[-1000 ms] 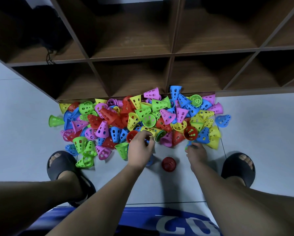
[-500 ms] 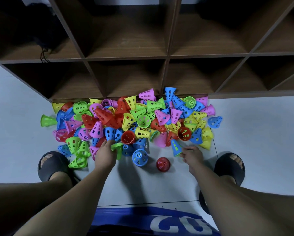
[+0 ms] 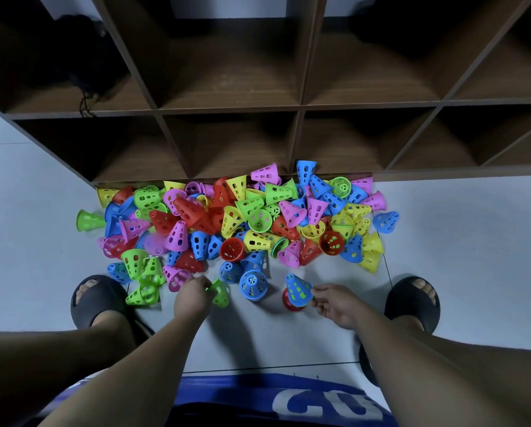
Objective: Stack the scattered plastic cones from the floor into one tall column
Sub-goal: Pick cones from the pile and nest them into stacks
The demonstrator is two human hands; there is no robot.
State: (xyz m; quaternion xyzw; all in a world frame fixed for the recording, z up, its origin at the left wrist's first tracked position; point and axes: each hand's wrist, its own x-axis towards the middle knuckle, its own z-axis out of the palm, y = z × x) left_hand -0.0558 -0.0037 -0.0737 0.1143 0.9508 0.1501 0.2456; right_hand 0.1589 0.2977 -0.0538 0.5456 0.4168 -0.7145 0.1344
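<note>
Nearest: left hand (image 3: 193, 295) curled round a green cone (image 3: 220, 292); right hand (image 3: 335, 305) pinching the rim of a blue cone (image 3: 298, 287), tilted just over a red cone (image 3: 289, 304). Beyond, heaped pile of coloured cones (image 3: 242, 217) on the floor (image 3: 442, 241), against a brown shelf unit (image 3: 301, 140).

cones (image 3: 234, 217): 5 colours (red, blue, green, yellow, pink) | shelf (image 3: 227, 106): brown

- left hand (image 3: 192, 296): arm stretched forward and down, back of hand up, fingers curled round a green cone (image 3: 220, 292)
- right hand (image 3: 335, 305): arm in from lower right, fingertips pinching rim of a blue cone (image 3: 298, 288)
- forearms bare, hands well apart
</note>
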